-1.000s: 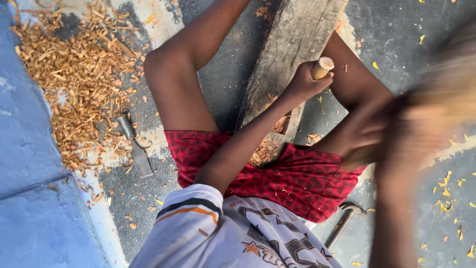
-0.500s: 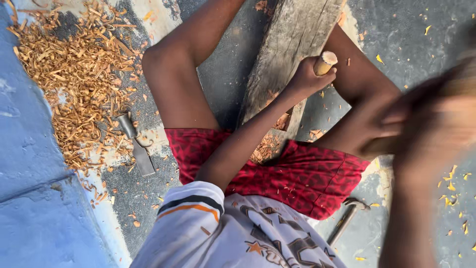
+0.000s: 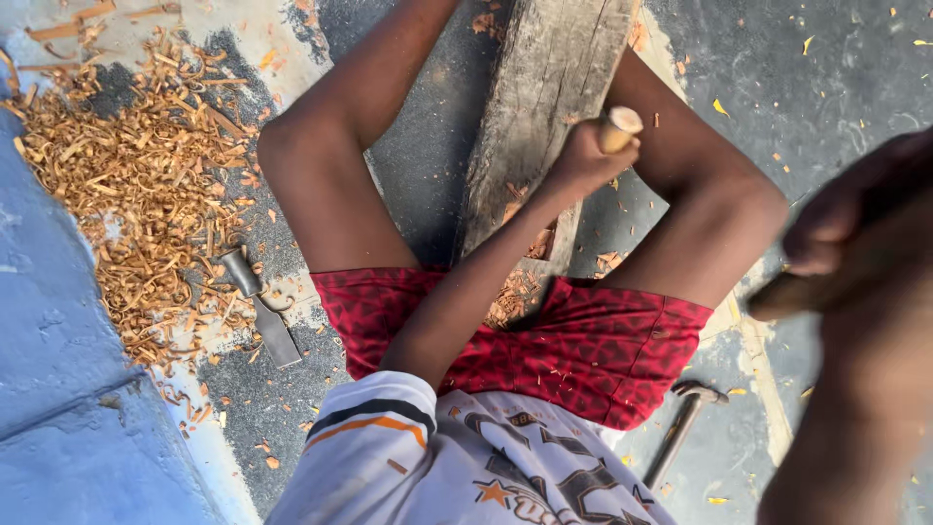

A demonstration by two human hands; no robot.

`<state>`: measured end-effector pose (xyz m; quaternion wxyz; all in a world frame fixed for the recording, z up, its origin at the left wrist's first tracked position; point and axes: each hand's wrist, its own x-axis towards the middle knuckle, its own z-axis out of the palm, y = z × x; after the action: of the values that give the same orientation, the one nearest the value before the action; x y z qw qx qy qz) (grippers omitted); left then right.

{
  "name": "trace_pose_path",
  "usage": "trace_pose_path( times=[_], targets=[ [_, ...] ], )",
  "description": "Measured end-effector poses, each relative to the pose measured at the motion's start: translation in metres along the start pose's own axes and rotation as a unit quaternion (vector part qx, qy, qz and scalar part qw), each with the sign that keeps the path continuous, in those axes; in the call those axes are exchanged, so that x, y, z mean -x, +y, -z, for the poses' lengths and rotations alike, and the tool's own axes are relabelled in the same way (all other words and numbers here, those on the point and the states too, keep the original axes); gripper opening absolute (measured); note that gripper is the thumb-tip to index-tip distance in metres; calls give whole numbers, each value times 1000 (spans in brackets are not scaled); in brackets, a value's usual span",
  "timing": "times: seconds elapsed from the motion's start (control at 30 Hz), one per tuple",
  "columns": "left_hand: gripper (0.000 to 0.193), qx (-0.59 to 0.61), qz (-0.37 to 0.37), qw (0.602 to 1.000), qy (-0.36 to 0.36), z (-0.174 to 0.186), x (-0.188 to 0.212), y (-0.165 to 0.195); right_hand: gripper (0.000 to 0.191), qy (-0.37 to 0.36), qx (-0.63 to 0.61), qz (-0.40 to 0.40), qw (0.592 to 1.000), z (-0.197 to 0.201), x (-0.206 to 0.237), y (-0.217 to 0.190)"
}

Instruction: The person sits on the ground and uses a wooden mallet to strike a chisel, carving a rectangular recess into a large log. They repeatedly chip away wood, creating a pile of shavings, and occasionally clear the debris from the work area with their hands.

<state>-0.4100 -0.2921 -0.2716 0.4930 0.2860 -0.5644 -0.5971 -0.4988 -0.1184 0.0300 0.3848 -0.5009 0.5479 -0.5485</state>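
**Carving a plank on the ground**

The person sits on the grey floor with a long, weathered wooden plank [image 3: 539,107] lying between the bare knees. The plank is grey and cracked, and fresh orange chips lie at its near end, just by the red shorts [image 3: 583,340].

The left hand [image 3: 583,160] is clenched around a tool with a pale wooden handle [image 3: 619,128]. The handle stands out above the fist, at the right edge of the plank; the working end is hidden by the hand. The right hand [image 3: 841,233] is raised close to the camera, well to the right of the plank. It is blurred, and it closes on a dark wooden stick [image 3: 792,292].

There is no container here. A big heap of wood shavings [image 3: 136,194] lies loose on the floor left of the plank, and a metal chisel [image 3: 258,306] lies at its edge. A hammer [image 3: 685,428] lies on the floor to the right of the shorts.

Compared with half a second before, the right hand has dropped a little, and the left hand stays on the handle.
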Motion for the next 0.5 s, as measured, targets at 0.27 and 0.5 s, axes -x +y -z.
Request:
trace_pose_path(
  times=[0.27, 0.5],
  targets=[
    [12, 51, -32, 997, -42, 14, 5, -18, 32, 14, -270, -401, 875, -67, 39, 59],
    [19, 43, 6, 998, 36, 47, 70, 49, 23, 118, -7, -251, 961, -34, 88, 62]
  ],
)
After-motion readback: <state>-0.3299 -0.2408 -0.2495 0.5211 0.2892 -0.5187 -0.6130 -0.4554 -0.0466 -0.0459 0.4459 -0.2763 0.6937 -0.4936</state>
